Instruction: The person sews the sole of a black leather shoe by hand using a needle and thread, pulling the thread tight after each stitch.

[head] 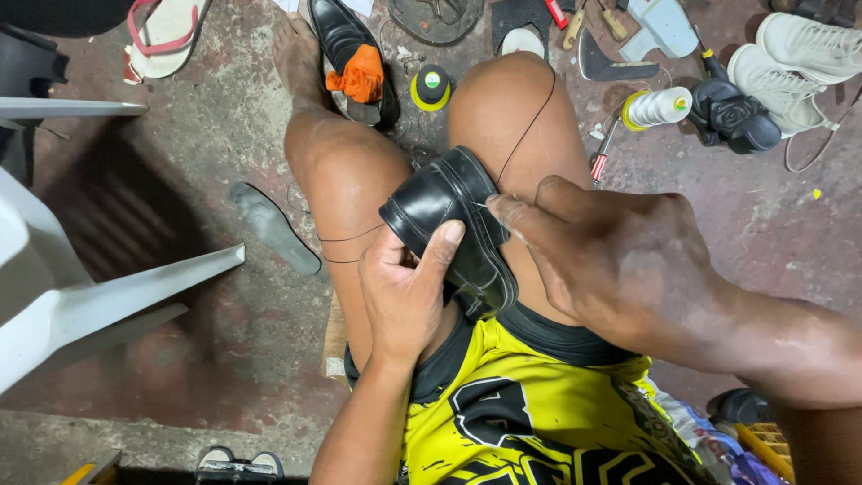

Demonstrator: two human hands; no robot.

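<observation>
- Left hand (409,292) is gripping a black leather shoe (453,224), wedged between the knees.
- Right hand (620,256) is pinching dark thread (525,126) at the sole edge.
- Stitching appears midway; a thread spool (658,107) is lying on the floor (180,135).

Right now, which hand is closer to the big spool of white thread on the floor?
The right hand. It pinches at the black shoe's edge on the lap, on the side toward the spool of white thread. The left hand grips the shoe from the other side, farther away.

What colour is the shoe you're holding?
Black and shiny. The shoe shows clearly in the head view, between both hands.
</observation>
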